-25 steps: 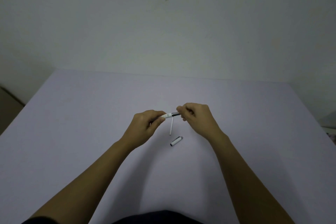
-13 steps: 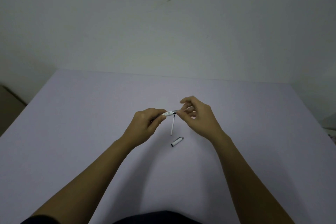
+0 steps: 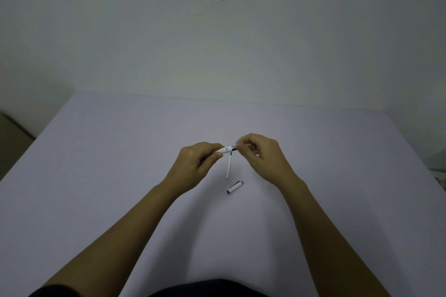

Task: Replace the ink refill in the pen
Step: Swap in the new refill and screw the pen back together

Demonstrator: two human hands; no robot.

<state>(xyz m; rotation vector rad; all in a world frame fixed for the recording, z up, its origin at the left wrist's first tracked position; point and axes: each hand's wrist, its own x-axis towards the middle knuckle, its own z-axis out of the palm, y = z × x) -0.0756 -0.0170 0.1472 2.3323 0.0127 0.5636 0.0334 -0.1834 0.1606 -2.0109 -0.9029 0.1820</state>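
My left hand (image 3: 196,164) grips a white pen barrel (image 3: 225,150) and holds it level above the table. My right hand (image 3: 260,152) pinches the barrel's dark right end (image 3: 233,148) with its fingertips; that end is mostly hidden by the fingers. A thin white ink refill (image 3: 229,167) lies on the table just below the two hands, pointing toward me. The white pen cap (image 3: 235,187) with a dark opening lies a little nearer, slanted.
The table (image 3: 96,176) has a pale lilac top that reaches a plain wall at the back. Its left and right edges are in view. A dark garment (image 3: 212,290) shows at the bottom edge.
My right hand's fingers, spread apart half a second ago, have closed again on the barrel's dark end. The left hand, refill and cap stay where they were.
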